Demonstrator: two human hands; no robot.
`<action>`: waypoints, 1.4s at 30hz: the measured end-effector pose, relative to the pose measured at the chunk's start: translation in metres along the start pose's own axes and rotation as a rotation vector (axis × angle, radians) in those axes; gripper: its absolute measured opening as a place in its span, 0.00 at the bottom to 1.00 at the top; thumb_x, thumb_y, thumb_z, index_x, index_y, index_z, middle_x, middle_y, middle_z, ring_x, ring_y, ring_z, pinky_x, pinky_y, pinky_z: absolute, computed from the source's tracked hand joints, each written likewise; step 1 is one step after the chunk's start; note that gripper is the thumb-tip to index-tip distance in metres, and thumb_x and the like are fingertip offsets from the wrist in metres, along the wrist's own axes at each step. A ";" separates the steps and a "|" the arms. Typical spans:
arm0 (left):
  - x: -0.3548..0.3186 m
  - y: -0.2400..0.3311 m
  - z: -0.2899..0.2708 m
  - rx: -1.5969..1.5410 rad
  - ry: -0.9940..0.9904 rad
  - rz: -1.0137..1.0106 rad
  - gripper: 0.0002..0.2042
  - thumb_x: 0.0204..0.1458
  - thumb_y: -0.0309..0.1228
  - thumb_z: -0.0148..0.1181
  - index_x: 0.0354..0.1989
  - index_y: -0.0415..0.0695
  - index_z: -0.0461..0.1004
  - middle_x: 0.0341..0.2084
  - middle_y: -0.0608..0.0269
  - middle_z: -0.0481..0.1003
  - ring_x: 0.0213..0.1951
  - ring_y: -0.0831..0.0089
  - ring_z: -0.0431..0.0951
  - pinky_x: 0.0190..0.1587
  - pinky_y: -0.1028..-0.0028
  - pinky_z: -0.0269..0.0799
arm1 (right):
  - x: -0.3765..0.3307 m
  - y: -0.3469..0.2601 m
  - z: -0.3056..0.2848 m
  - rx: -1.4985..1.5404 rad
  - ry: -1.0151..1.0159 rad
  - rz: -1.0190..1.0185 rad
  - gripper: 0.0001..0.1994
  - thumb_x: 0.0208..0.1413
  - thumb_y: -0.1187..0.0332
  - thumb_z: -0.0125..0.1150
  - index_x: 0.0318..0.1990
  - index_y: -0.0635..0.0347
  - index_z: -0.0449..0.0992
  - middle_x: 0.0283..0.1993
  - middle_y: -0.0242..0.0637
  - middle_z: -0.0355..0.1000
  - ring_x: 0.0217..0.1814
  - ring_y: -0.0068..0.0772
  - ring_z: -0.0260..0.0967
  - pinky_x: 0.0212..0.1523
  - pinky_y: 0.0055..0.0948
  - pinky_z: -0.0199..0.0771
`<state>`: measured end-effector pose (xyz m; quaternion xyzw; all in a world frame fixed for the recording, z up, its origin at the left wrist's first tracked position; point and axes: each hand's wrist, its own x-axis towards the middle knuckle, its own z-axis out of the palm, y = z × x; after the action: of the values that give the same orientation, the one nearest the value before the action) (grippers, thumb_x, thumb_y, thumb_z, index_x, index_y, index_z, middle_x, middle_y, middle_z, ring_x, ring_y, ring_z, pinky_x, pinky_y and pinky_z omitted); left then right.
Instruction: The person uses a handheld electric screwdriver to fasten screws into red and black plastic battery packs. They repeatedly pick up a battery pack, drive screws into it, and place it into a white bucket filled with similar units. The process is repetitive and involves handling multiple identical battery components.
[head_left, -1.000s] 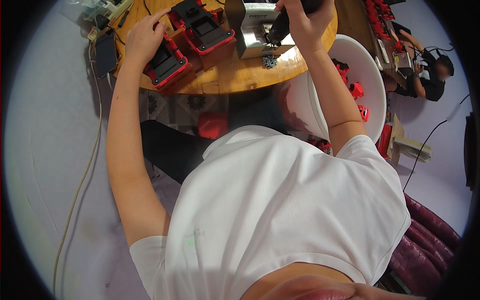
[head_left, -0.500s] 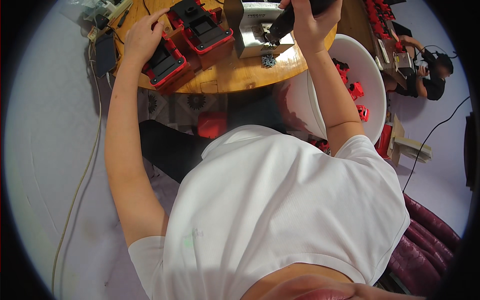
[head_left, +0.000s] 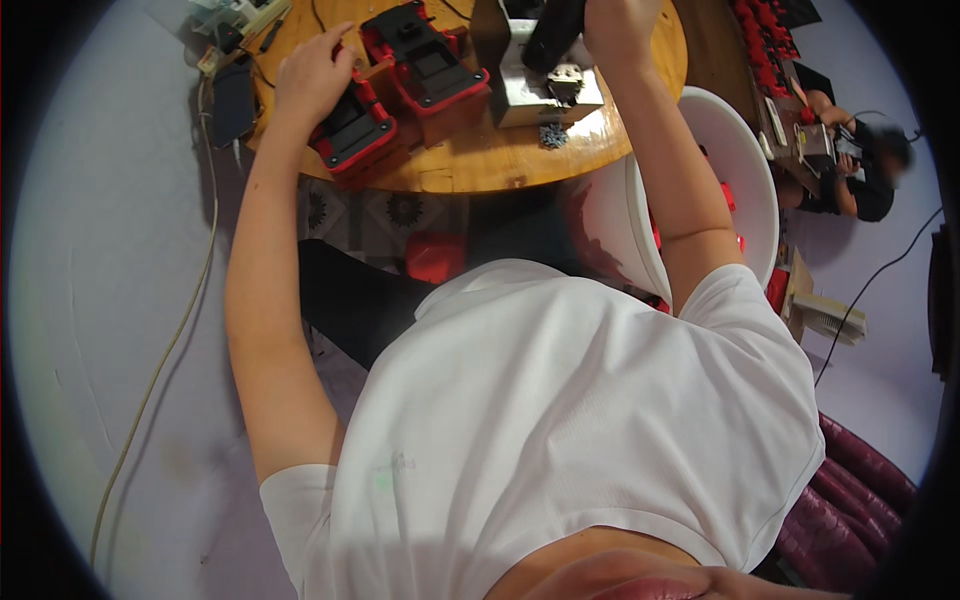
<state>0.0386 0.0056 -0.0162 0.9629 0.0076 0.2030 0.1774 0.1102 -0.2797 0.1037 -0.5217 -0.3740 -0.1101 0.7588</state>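
1. Centre of the action: a red-and-black plastic housing (head_left: 352, 130) lies at the near-left edge of the round wooden table (head_left: 470, 165), and the left hand (head_left: 312, 75) rests on its far end, fingers curled down over it, pressing rather than lifting.
2. Compared with a second ago, that hand has barely moved; the housing sits in the same spot, so it reads as being steadied in place.
3. Just beside it to the right, a second red-and-black housing (head_left: 428, 62) lies open-side up, touching or nearly touching the first.
4. The right hand (head_left: 618, 22) is at the top rim, clenched around a dark, stubby tool handle (head_left: 553, 30). Over the last second it has crept further up and out of frame; the tool now angles down toward the grey metal fixture block (head_left: 545, 88).
5. My read: the work is shifting to the fixture while the left hand holds its piece waiting.
6. A small dark toothed part (head_left: 552, 134) lies on the table in front of the block.
7. Further out: a white round tub (head_left: 745, 190) with red pieces at the right, and another person (head_left: 860, 175) seated beyond it.
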 end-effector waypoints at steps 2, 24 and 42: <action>0.001 0.001 -0.003 0.008 -0.057 -0.028 0.20 0.57 0.41 0.52 0.56 0.50 0.73 0.46 0.52 0.77 0.51 0.53 0.75 0.53 0.62 0.69 | 0.018 -0.001 0.034 0.038 0.048 -0.040 0.15 0.58 0.61 0.65 0.40 0.60 0.66 0.26 0.31 0.68 0.24 0.22 0.69 0.23 0.23 0.70; 0.000 0.010 -0.004 0.031 -0.002 -0.018 0.18 0.56 0.40 0.53 0.52 0.48 0.75 0.35 0.54 0.78 0.39 0.54 0.77 0.45 0.60 0.71 | 0.052 0.091 0.130 0.089 0.028 -0.201 0.13 0.58 0.69 0.64 0.40 0.56 0.62 0.30 0.25 0.65 0.26 0.14 0.59 0.25 0.18 0.61; 0.002 0.011 -0.002 0.013 0.007 -0.009 0.19 0.54 0.39 0.53 0.53 0.51 0.75 0.36 0.54 0.78 0.41 0.55 0.78 0.47 0.58 0.72 | 0.048 0.098 0.126 0.060 -0.038 -0.188 0.15 0.59 0.65 0.63 0.43 0.60 0.63 0.33 0.31 0.66 0.30 0.19 0.63 0.29 0.22 0.66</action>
<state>0.0388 -0.0039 -0.0105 0.9633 0.0137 0.2057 0.1721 0.1414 -0.1168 0.0892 -0.4634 -0.4389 -0.1598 0.7530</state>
